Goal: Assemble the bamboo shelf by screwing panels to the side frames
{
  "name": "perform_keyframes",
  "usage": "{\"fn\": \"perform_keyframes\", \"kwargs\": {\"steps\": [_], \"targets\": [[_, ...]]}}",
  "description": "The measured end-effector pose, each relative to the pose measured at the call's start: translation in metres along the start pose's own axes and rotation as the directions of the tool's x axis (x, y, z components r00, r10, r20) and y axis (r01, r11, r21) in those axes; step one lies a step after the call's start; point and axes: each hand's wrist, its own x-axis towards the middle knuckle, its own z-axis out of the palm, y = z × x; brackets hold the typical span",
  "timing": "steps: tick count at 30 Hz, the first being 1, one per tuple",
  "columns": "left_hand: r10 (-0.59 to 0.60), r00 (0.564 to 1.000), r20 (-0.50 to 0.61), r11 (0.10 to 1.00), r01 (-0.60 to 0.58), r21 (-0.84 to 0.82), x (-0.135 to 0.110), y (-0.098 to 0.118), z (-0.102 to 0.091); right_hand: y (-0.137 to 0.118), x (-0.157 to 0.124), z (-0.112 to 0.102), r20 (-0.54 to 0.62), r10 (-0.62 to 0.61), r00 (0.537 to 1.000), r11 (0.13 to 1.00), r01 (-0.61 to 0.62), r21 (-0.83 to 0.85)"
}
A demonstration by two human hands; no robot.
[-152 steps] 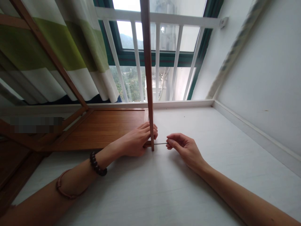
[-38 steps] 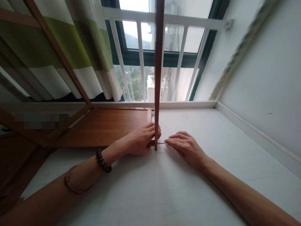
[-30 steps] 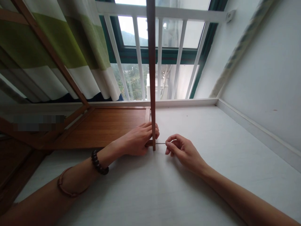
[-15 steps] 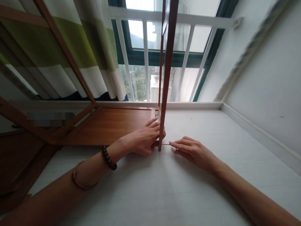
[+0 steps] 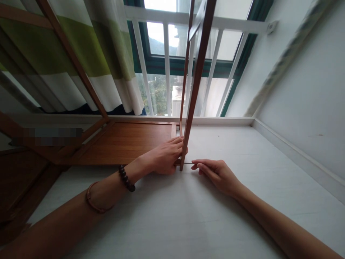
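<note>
My left hand [image 5: 168, 154] is closed round the lower end of an upright brown wooden frame [image 5: 194, 90], where it meets a wooden panel [image 5: 132, 142] lying low over the floor. Some of its fingertips show past the upright's right side; the rest are hidden. To the right, my right hand [image 5: 215, 172] pinches a thin metal hex key [image 5: 188, 163]. The key's tip meets the right face of the upright near its bottom end; the fastener there is too small to make out.
More wooden framing [image 5: 72, 68] rises at the left, in front of a striped curtain [image 5: 107, 54]. Behind stand a white railing [image 5: 229, 25] and a window. A white wall [image 5: 309, 90] bounds the right side of the pale floor [image 5: 172, 216].
The top of the upright frame has tilted to the right. My right hand has turned, and its fingers have shifted on the hex key. My left hand keeps its hold.
</note>
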Motion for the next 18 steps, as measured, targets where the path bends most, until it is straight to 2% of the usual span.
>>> {"fn": "perform_keyframes", "kwargs": {"steps": [3, 8, 11, 14, 16, 18], "targets": [[-0.016, 1.0, 0.0, 1.0, 0.016, -0.007, 0.0001, -0.0005, 0.0011, -0.0024, 0.002, 0.0002, -0.006, 0.031, 0.999, 0.999, -0.031, 0.022], [-0.036, 0.999, -0.001, 0.999, 0.036, -0.018, 0.0008, -0.0011, 0.0025, -0.0051, 0.0036, 0.0005, -0.091, -0.067, 0.994, 0.993, 0.058, -0.101], [-0.029, 1.0, -0.003, 0.999, 0.029, -0.018, 0.0007, -0.0018, 0.0029, -0.0044, 0.0041, 0.002, -0.139, -0.06, 0.988, 0.997, 0.052, -0.06], [-0.022, 1.0, -0.004, 1.0, 0.022, -0.021, 0.0005, -0.0025, 0.0026, -0.0038, 0.0046, 0.0028, -0.159, 0.094, 0.983, 0.985, -0.068, 0.158], [-0.021, 1.0, -0.003, 1.0, 0.021, -0.022, 0.0005, -0.0027, 0.0021, -0.0044, 0.0052, 0.0025, -0.104, 0.223, 0.969, 0.943, -0.187, 0.276], [-0.021, 1.0, 0.0, 1.0, 0.021, -0.022, 0.0008, -0.002, 0.0018, -0.0064, 0.0061, 0.0017, -0.046, 0.3, 0.953, 0.911, -0.272, 0.309]]}}
